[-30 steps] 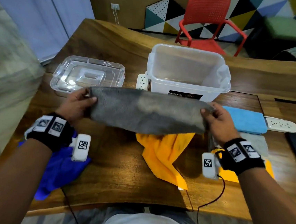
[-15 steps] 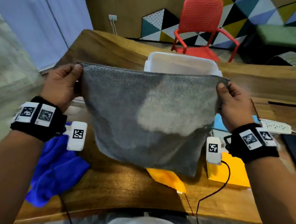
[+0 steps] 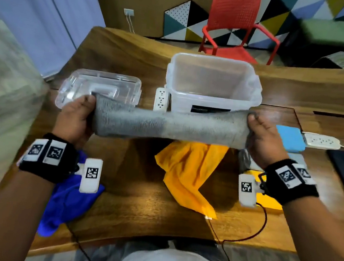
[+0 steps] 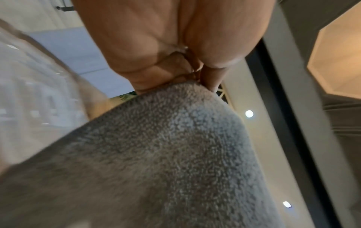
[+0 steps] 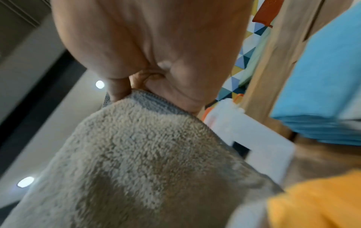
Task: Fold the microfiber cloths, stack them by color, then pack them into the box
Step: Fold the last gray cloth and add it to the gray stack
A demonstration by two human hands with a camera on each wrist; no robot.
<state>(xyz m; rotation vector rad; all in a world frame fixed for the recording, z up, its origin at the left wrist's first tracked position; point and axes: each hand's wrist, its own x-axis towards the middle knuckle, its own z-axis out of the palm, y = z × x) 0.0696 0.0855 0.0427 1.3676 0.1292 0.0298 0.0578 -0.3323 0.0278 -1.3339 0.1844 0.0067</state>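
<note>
The left hand (image 3: 74, 116) and the right hand (image 3: 265, 139) each pinched 1 end of the grey microfiber cloth (image 3: 171, 127) and held it stretched in the air above the wooden table (image 3: 139, 203), just in front of the clear plastic box (image 3: 213, 86). The cloth hung as a narrow horizontal band between the 2 hands, and it looked doubled over, with its upper edges gripped. In the left wrist view the thumb and fingers (image 4: 212, 77) closed on the top corner of the grey cloth (image 4: 156, 154); in the right wrist view the right thumb and fingers (image 5: 117, 89) closed on its stitched edge (image 5: 152, 101) in the same way.

The box stood open on the far half of the table, and nothing could be seen inside it. Its clear lid (image 3: 99, 89) lay to the left of it, partly behind the left hand, and a white power strip (image 3: 161, 99) lay between the lid and the box. Under the held cloth an unfolded orange cloth (image 3: 190, 174) lay crumpled on the table. A dark blue cloth (image 3: 67, 202) lay unfolded under the left wrist, at the near left edge. To the right, a folded light blue cloth (image 3: 290, 138) lay beside a second power strip (image 3: 322, 141), and a folded orange cloth (image 3: 269, 203) lay under the right wrist. A red chair (image 3: 233, 24) stood behind the table.
</note>
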